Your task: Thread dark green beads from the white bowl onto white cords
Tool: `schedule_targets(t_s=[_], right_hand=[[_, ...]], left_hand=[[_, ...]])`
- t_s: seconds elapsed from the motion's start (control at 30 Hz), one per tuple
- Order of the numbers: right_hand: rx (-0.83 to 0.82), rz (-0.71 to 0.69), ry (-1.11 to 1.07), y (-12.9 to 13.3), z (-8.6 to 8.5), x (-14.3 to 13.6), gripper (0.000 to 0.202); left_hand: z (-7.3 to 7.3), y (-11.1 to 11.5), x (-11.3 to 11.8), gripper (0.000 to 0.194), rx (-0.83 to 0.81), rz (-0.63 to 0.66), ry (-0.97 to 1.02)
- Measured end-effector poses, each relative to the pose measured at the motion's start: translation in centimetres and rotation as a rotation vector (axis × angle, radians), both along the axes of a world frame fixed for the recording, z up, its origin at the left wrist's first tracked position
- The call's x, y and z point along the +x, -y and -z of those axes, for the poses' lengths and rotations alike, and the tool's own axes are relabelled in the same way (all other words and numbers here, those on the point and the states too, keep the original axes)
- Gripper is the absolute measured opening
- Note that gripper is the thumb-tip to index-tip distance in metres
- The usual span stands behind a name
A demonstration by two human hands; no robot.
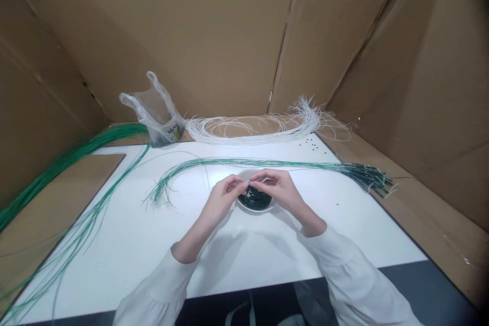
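Observation:
Over a white bowl [255,210], my left hand [225,191] and my right hand [278,188] meet at the fingertips, both pinched closed. Small dark pieces [256,199], which look like beads, fill the bowl. A thin strand [208,175] loops in from the left and runs down to my left hand, which appears to pinch it. Whatever sits between the right fingertips is too small to make out. Just behind the bowl lies a bundle of green strands [237,162], its right end [370,178] thick with dark pieces.
A coil of white strands [229,138] lies at the back beside a plastic bag [164,127]. More green strands [91,214] spread along the left. Tiny dark bits [313,146] are scattered at the back right of the white table [153,260]. Cardboard walls [229,46] surround it.

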State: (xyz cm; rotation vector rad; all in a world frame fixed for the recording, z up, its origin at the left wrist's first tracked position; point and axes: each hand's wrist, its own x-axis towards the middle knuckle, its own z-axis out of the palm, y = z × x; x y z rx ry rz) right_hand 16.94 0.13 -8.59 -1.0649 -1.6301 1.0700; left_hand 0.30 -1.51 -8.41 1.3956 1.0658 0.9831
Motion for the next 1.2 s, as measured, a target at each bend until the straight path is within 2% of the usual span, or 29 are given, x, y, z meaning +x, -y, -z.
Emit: schedule_targets(t_s=[0.17,0.23,0.33,0.47,0.57,0.63,0.83,0.97,1.07,1.2], right_hand=[[0.068,0.054,0.019,-0.4,0.3,0.3,0.036],[0.104,0.078,0.107,-0.6,0.5,0.5,0.037],[0.225,0.057,0.391,-0.9,0.8,0.7,0.031],[0.336,-0.106,0.809,-1.4,1.2,0.6,0.021],[0.335,-0.164,0.973,-1.7,1.2,0.2,0.015],[0.343,-0.184,1.049,-1.8,1.2,-0.1,0.018],[0.344,-0.129,1.135,-1.7,1.0,-0.6,0.025],[0.32,-0.152,1.157,-1.7,0.9,-0.5,0.025],[0.274,-0.174,1.201,-1.8,0.8,-0.5,0.024],[0.222,-0.151,1.224,-1.9,0.6,-0.5,0.023]], left_hand=[[0.3,-0.4,-0.1,0.011,-0.13,-0.068,0.055],[0.4,-0.6,-0.2,0.008,-0.182,-0.086,0.128],[0.7,-0.9,-0.3,0.013,-0.228,-0.111,0.191],[0.7,-1.1,-0.3,0.017,-0.245,-0.109,0.221],[0.6,-1.1,-0.4,0.016,-0.252,-0.117,0.226],[0.6,-1.1,-0.4,0.017,-0.249,-0.128,0.228],[0.5,-1.0,-0.5,0.025,-0.213,-0.14,0.206],[0.6,-1.1,-0.5,0.025,-0.18,-0.114,0.168],[0.7,-1.1,-0.6,0.023,-0.163,-0.143,0.112],[0.6,-0.9,-0.9,0.025,-0.013,-0.211,-0.033]])
